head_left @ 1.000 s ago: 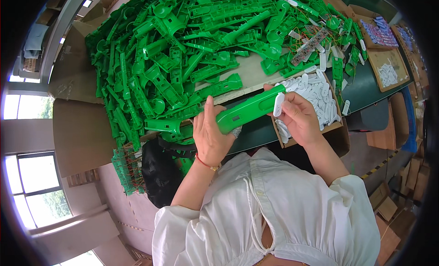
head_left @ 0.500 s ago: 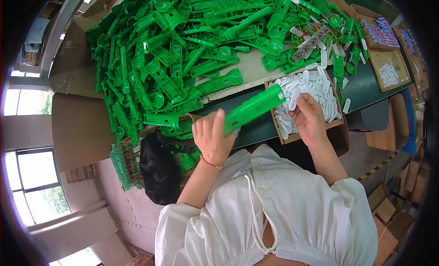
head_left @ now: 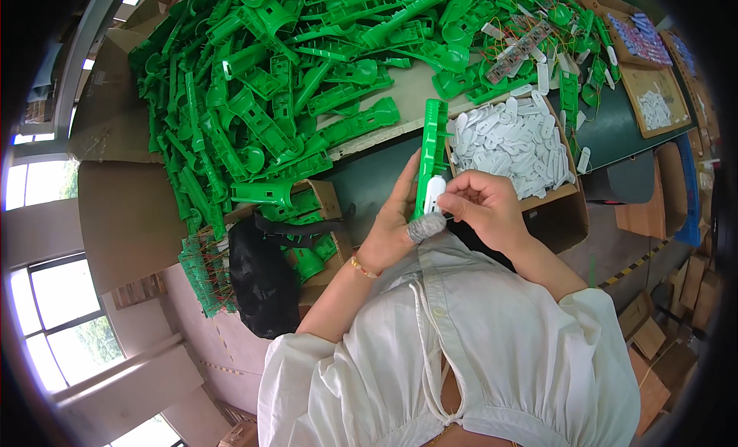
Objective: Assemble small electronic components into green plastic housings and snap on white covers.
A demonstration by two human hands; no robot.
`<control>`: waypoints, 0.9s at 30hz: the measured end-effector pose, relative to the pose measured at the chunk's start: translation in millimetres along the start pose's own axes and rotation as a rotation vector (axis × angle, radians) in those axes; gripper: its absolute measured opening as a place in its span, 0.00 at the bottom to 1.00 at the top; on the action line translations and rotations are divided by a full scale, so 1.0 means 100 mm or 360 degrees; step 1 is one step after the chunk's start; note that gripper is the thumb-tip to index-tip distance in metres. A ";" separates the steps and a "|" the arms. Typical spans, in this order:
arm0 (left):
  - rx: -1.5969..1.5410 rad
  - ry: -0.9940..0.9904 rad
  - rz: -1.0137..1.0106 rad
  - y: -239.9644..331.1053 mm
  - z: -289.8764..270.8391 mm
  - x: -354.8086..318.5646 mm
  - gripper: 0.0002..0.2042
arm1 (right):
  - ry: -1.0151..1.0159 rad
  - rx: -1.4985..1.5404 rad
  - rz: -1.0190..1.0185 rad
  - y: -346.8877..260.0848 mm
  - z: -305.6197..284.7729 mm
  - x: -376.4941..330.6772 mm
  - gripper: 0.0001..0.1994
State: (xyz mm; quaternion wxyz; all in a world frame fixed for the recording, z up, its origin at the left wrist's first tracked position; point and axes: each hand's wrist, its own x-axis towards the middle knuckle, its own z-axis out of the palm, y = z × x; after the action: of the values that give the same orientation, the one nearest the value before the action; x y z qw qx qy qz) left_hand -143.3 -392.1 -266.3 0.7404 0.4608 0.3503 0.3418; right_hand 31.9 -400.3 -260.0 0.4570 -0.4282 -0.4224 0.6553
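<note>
A long green plastic housing (head_left: pixel 432 143) stands nearly upright in my left hand (head_left: pixel 393 230), whose fingers run along its left side. Grey wrapping covers the left thumb. My right hand (head_left: pixel 490 210) pinches a small white oblong plastic piece (head_left: pixel 434 192) against the lower part of the housing. Just beyond the right hand, an open cardboard box (head_left: pixel 567 192) holds a heap of similar white pieces (head_left: pixel 511 143). The contact between the white piece and the housing is partly covered by my fingers.
A large pile of green housings (head_left: pixel 261 86) spreads over the bench at the far left. Wired circuit boards (head_left: pixel 519 53) lie at its right end. A black bag (head_left: pixel 261 274) hangs beside a carton (head_left: pixel 329 201) of green parts. A tray (head_left: pixel 653 139) with white bits sits far right.
My left hand has turned the green housing from slanting to nearly upright. My right hand has brought a white piece from above the box onto the housing.
</note>
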 end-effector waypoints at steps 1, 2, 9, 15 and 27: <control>0.0232 0.0006 0.0106 -0.01 0.02 0.00 0.47 | -0.0030 0.0036 0.0066 0.00 0.01 0.00 0.06; 0.0174 0.0003 0.0136 -0.03 0.06 0.00 0.47 | -0.0024 0.0038 0.0071 0.02 0.00 -0.01 0.06; 0.1613 -0.0001 0.0373 -0.02 0.03 -0.04 0.46 | 0.0009 -0.0299 0.0147 0.06 -0.02 -0.04 0.06; 0.1313 0.0060 0.0079 -0.11 0.08 -0.12 0.38 | -0.0199 -0.0334 0.0173 0.10 -0.10 0.00 0.07; -0.0137 0.0470 -0.0031 -0.04 -0.24 -0.04 0.25 | 0.0740 -0.2825 -0.1212 -0.28 -1.39 1.02 0.16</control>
State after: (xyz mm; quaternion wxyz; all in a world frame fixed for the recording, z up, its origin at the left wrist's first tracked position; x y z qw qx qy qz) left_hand -164.8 -386.3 -277.4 0.7031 0.3699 0.4450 0.4133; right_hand 148.4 -273.4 -289.7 0.2222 -0.5687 -0.7690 -0.1894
